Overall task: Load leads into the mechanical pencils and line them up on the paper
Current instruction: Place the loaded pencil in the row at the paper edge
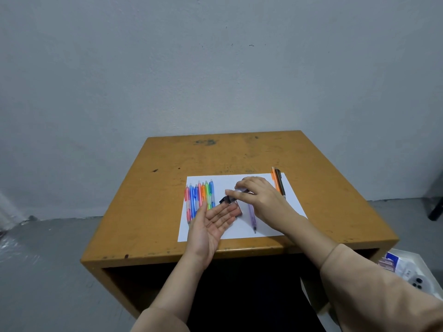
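Hands meet at frame centre over the white paper point(242, 230). I note the left hand point(213, 222) flat, palm up, holding nothing. The right hand point(262, 200) pinches a dark lead case point(227, 200) above the left fingertips. Coloured mechanical pencils point(199, 197) lie in a row at the paper's left; a purple pencil point(252, 218) lies under the right hand.

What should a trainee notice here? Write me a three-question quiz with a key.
1. True or false: the left hand is open, palm up.
2. Which lies alone in the middle of the paper? A purple pencil B green pencil C orange pencil
3. Fill in: the right hand pinches a small dark ____.
Key: 1 true; 2 A; 3 case.
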A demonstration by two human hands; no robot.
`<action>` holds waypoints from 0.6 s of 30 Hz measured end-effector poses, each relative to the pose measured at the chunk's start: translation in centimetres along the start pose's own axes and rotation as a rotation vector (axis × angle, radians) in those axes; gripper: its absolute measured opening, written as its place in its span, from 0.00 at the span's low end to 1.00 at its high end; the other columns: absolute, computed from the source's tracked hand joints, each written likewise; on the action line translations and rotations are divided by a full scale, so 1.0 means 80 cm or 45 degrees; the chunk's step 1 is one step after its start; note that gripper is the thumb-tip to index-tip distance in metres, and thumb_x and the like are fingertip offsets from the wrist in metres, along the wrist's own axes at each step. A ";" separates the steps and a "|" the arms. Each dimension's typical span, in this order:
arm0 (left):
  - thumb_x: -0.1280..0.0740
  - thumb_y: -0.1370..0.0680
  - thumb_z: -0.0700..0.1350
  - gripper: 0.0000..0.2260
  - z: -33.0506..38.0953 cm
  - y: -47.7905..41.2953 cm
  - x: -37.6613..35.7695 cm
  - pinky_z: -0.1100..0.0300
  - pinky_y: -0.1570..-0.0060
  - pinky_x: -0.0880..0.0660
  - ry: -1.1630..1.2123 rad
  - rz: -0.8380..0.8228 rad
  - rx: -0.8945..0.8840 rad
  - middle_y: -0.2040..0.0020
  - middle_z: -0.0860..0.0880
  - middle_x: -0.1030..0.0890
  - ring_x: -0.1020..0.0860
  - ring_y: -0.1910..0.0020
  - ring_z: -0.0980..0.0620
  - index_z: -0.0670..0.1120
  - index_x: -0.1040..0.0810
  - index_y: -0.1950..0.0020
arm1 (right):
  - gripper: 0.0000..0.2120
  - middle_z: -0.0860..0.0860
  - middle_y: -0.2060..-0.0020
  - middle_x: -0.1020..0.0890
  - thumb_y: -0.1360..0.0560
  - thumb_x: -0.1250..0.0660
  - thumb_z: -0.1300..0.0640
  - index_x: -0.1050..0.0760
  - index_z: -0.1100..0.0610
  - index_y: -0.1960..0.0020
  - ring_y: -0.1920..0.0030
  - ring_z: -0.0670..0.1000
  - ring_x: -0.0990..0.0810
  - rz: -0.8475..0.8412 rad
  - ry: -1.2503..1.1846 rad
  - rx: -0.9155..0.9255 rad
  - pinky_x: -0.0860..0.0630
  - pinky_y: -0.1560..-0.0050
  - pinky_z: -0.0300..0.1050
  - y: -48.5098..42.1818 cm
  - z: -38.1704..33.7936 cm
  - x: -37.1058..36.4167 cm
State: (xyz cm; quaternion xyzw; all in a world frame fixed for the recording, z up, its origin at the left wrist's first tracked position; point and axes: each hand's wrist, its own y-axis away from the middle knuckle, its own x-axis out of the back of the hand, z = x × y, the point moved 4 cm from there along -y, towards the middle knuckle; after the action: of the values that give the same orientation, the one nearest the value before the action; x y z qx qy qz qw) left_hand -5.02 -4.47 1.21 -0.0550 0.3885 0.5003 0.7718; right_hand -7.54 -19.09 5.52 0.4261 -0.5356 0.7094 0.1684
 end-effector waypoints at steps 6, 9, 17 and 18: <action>0.45 0.19 0.55 0.24 0.000 0.000 0.000 0.55 0.50 0.20 -0.012 0.004 -0.028 0.47 0.36 0.18 0.18 0.49 0.42 0.35 0.24 0.42 | 0.41 0.56 0.52 0.20 0.31 0.31 0.73 0.44 0.55 0.24 0.50 0.51 0.27 0.048 -0.100 -0.130 0.25 0.51 0.46 -0.003 0.001 0.004; 0.45 0.19 0.55 0.24 0.000 0.000 -0.001 0.55 0.50 0.20 -0.023 -0.001 -0.006 0.47 0.36 0.18 0.18 0.49 0.42 0.35 0.24 0.42 | 0.26 0.58 0.52 0.19 0.33 0.30 0.74 0.24 0.59 0.37 0.51 0.56 0.23 0.021 0.011 0.020 0.23 0.54 0.50 -0.002 -0.002 0.006; 0.45 0.19 0.55 0.24 0.001 0.000 -0.001 0.55 0.50 0.21 -0.013 0.013 -0.009 0.47 0.36 0.18 0.18 0.49 0.42 0.34 0.24 0.41 | 0.38 0.57 0.51 0.19 0.38 0.28 0.77 0.30 0.57 0.31 0.49 0.54 0.24 -0.008 -0.006 -0.021 0.23 0.53 0.49 -0.002 -0.001 0.005; 0.45 0.19 0.55 0.24 0.001 0.000 -0.001 0.55 0.50 0.21 -0.022 0.013 -0.007 0.47 0.36 0.18 0.18 0.49 0.42 0.34 0.24 0.42 | 0.36 0.57 0.50 0.19 0.39 0.26 0.77 0.26 0.57 0.34 0.50 0.56 0.23 -0.019 0.012 -0.004 0.23 0.54 0.49 0.000 0.000 0.004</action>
State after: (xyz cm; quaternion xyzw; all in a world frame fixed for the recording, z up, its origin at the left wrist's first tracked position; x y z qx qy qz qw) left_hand -5.04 -4.50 1.32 -0.0507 0.3806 0.5058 0.7725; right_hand -7.73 -19.14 5.82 0.4267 -0.5325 0.7093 0.1768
